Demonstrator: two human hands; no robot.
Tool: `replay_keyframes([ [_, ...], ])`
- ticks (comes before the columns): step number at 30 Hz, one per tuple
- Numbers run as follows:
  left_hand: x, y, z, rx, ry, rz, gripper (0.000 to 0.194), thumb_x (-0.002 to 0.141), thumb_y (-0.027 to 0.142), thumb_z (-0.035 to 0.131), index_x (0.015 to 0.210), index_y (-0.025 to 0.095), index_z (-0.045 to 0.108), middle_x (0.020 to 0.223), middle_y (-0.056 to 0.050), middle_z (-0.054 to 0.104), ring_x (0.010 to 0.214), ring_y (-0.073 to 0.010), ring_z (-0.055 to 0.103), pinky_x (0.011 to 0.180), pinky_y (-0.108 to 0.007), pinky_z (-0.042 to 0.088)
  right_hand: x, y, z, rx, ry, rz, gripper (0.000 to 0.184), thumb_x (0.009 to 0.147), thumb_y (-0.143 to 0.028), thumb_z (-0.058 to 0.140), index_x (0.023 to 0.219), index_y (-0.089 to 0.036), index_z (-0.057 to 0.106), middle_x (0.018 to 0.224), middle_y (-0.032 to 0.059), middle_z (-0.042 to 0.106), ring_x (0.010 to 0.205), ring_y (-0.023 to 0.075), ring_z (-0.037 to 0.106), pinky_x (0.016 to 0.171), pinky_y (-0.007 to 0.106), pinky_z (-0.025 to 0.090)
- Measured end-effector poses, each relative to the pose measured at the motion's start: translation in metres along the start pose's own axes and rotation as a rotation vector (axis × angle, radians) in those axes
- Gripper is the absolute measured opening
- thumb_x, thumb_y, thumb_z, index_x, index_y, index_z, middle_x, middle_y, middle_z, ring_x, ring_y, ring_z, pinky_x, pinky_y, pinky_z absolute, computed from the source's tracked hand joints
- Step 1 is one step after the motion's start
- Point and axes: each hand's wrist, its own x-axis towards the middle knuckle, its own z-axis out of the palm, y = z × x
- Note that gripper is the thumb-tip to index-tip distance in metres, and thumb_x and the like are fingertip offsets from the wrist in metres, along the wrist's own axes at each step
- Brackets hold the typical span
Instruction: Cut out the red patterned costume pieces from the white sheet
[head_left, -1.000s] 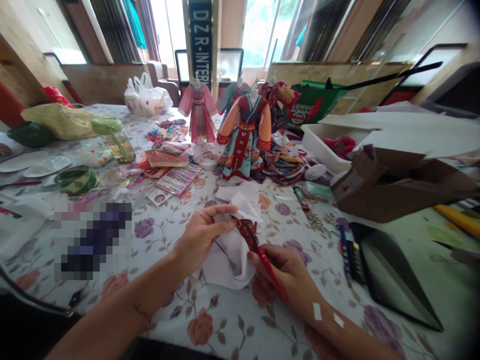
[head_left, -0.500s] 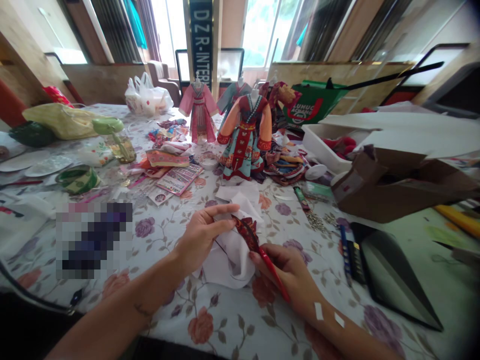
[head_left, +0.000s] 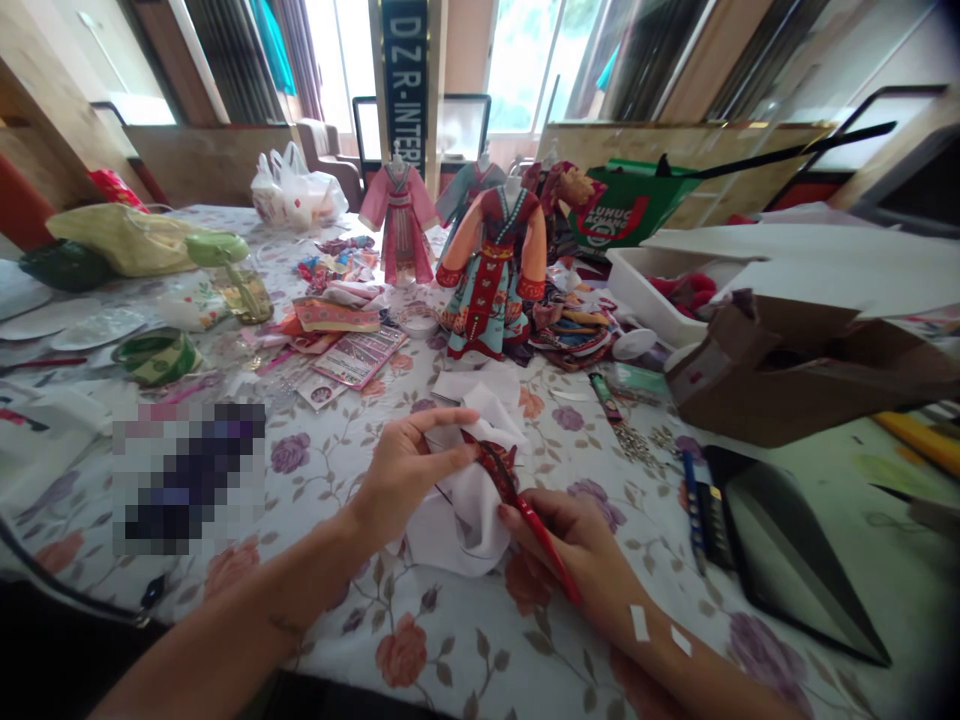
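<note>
My left hand (head_left: 405, 455) pinches the edge of a small dark red patterned fabric piece (head_left: 504, 456) between thumb and fingers, with the index finger stretched above it. In my right hand (head_left: 577, 530) is a pair of red-handled scissors (head_left: 550, 550), its dark blades lying along the fabric and pointing at the left fingertips. Whether the blades are parted cannot be made out. Beneath both hands, a crumpled white cloth (head_left: 454, 545) rests on the flowered tablecloth (head_left: 322, 610).
Small dressed forms, including an orange-sleeved one (head_left: 493, 280), stand ahead. Folded fabrics (head_left: 574, 325) lie beside them. At right are a cardboard box (head_left: 780, 380) and a black tablet (head_left: 795, 560); at left, a green tape roll (head_left: 156, 357) and a drink bottle (head_left: 244, 290).
My left thumb has slid slightly right along the red fabric, and less of the fabric shows. The right hand and scissors have barely moved.
</note>
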Motion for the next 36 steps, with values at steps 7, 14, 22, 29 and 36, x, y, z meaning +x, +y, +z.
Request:
replay_keyframes([
  [7,-0.0001,0.0002,0.0006,0.015,0.0,0.007,0.033,0.068,0.024,0.078,0.101,0.02,0.071,0.08,-0.002,0.069,0.068,-0.0117,0.062,0.063,-0.021,0.049,0.0007,-0.0062,0.0017,-0.036,0.003,0.009,0.038,0.071,-0.039,0.073,0.056,-0.02,0.044,0.036,-0.0088,0.04,0.031,0.0102,0.044,0.033,0.022,0.037],
  [14,-0.0001,-0.0011,0.0005,0.004,0.002,-0.001,0.033,0.069,0.024,0.077,0.101,0.02,0.071,0.08,-0.001,0.069,0.069,-0.0116,0.063,0.065,-0.021,0.05,0.0013,-0.0059,0.0026,-0.028,0.003,0.01,0.038,0.07,-0.039,0.074,0.056,-0.02,0.044,0.037,-0.0093,0.038,0.031,0.0104,0.044,0.034,0.023,0.038],
  [22,0.0006,-0.0025,0.0003,-0.098,-0.02,-0.031,0.034,0.068,0.02,0.078,0.102,0.019,0.071,0.08,-0.002,0.071,0.071,-0.0121,0.063,0.069,-0.023,0.051,0.0017,-0.0017,-0.0011,-0.061,0.001,0.009,0.036,0.071,-0.039,0.074,0.058,-0.019,0.047,0.037,-0.0082,0.042,0.031,0.0109,0.046,0.033,0.021,0.035],
  [29,0.0012,-0.0021,0.001,-0.161,-0.032,-0.065,0.035,0.068,0.017,0.078,0.102,0.017,0.07,0.082,-0.004,0.072,0.073,-0.0136,0.065,0.072,-0.026,0.051,0.002,-0.0003,-0.0008,-0.03,-0.002,0.001,0.034,0.072,-0.039,0.073,0.059,-0.02,0.048,0.036,-0.0081,0.043,0.031,0.0104,0.043,0.034,0.023,0.04],
  [36,0.0005,-0.0018,0.002,-0.182,-0.033,-0.066,0.035,0.068,0.016,0.078,0.102,0.017,0.07,0.082,-0.004,0.073,0.073,-0.0131,0.066,0.072,-0.025,0.051,0.0021,0.0005,-0.0009,-0.014,-0.001,0.005,0.033,0.072,-0.039,0.073,0.06,-0.02,0.049,0.036,-0.0079,0.044,0.031,0.0104,0.043,0.035,0.024,0.042],
])
